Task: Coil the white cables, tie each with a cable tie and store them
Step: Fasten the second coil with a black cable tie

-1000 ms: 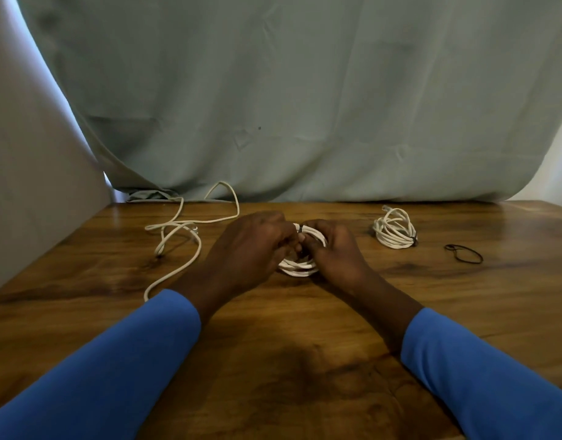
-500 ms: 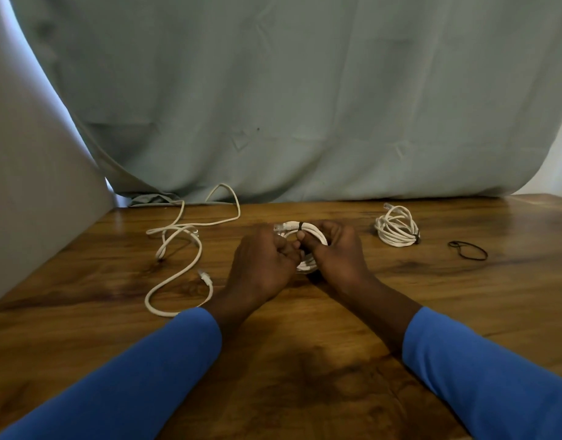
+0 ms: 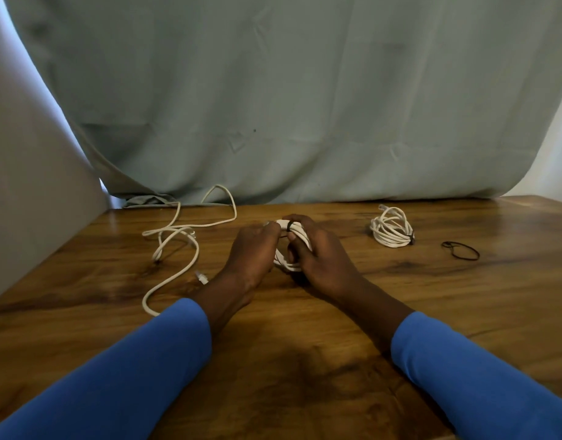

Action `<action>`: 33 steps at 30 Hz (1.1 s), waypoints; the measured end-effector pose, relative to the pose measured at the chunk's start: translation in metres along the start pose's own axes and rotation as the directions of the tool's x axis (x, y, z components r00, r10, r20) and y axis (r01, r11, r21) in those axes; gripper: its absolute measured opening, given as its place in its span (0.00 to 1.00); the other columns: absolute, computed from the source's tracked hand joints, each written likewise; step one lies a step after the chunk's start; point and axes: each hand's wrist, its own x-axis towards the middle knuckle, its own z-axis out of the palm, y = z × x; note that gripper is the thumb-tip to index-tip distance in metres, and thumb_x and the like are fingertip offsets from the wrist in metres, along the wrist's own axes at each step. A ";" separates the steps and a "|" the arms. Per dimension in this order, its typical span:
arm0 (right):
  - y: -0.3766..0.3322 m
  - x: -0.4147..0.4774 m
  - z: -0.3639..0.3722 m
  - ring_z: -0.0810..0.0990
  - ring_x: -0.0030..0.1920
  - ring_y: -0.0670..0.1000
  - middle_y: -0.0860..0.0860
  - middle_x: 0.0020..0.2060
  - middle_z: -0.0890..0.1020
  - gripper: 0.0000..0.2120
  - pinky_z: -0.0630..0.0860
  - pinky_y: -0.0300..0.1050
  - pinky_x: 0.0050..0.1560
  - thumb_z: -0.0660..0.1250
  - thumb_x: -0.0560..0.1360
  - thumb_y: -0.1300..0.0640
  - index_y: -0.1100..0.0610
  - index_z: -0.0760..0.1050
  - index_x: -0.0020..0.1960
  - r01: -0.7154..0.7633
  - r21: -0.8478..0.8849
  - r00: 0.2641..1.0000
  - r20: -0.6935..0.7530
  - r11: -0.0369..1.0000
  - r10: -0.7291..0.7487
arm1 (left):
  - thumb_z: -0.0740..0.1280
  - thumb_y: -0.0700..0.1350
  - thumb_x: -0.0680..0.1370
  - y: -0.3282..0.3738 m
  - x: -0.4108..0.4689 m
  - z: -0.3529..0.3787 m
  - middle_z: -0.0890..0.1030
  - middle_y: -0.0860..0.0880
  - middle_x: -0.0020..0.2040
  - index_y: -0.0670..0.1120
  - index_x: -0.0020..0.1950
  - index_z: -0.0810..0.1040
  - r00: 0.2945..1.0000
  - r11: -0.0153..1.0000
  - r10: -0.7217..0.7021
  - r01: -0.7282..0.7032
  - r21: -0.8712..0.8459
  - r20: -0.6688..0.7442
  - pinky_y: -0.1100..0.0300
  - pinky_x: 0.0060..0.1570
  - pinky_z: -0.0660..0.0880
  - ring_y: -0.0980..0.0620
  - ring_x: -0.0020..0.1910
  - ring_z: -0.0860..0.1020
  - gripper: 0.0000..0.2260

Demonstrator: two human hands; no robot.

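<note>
Head view gives me both hands meeting at the middle of the wooden table [image 3: 305, 360]. I see the right hand [image 3: 324, 258] curled round a coiled white cable [image 3: 300, 238], its thumb through the loop, while the left hand [image 3: 252, 249] pinches the coil's far end, just beside a black tie [image 3: 289, 226] wrapped round the strands. A second coil [image 3: 391, 231], already tied, lies well apart to the right, with a loose black band [image 3: 460, 250] beyond it. An uncoiled cable [image 3: 178, 236] sprawls on the left
</note>
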 end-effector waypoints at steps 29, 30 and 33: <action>-0.011 -0.001 0.004 0.79 0.48 0.52 0.50 0.52 0.82 0.17 0.75 0.50 0.44 0.63 0.83 0.50 0.49 0.75 0.71 0.190 -0.480 0.979 0.031 0.856 -0.200 | 0.72 0.52 0.80 0.013 0.003 -0.040 0.80 0.49 0.28 0.46 0.33 0.82 0.810 0.736 0.586 -0.544 0.403 0.024 0.60 0.32 0.70 0.56 0.28 0.77 0.17; -0.011 -0.001 0.003 0.78 0.50 0.51 0.50 0.52 0.83 0.17 0.74 0.49 0.47 0.64 0.83 0.51 0.51 0.77 0.71 0.193 -0.436 0.979 0.025 0.879 -0.203 | 0.71 0.54 0.80 0.013 0.007 -0.044 0.78 0.50 0.28 0.46 0.33 0.80 0.741 0.619 0.669 -0.595 0.512 0.053 0.59 0.32 0.69 0.55 0.28 0.75 0.18; -0.015 -0.004 0.000 0.76 0.53 0.48 0.48 0.53 0.85 0.16 0.72 0.47 0.51 0.66 0.83 0.52 0.52 0.79 0.70 0.190 -0.296 0.981 0.014 0.936 -0.195 | 0.68 0.57 0.80 0.015 0.013 -0.054 0.74 0.52 0.31 0.48 0.34 0.79 0.609 0.408 0.783 -0.657 0.634 0.127 0.55 0.33 0.67 0.53 0.30 0.73 0.19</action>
